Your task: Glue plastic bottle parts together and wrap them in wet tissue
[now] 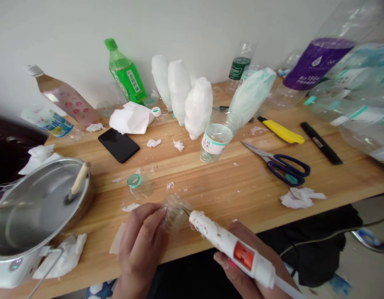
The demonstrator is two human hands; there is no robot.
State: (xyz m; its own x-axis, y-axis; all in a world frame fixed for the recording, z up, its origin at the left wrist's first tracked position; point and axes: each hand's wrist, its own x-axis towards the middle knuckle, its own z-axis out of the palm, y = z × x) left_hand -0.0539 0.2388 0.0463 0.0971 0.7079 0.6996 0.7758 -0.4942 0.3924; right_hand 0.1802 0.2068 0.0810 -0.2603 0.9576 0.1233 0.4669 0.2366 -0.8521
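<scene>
While left hand [139,243] pinches clear plastic piece [176,212] at tabletop's [210,185] front edge, right hand [237,279] grips glue gun [217,234], fingers wrapped; nozzle close, contact hard to confirm. Piece bare; three white-coated forms [198,106] behind, greenish one [252,93] leaning. Scissors [269,157] right, metal pan [62,218] left. Pale wall [185,25] beyond.

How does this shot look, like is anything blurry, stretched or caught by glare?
Head view: light is soft, shadows faint; toward the edges, the steel pan and purple-labelled bottle look stretched, likely by a wide lens; the clear bottles at the right edge are soft; small highlights show on the pan's rim; the clear plastic piece at the left hand is hard to make out.
</scene>
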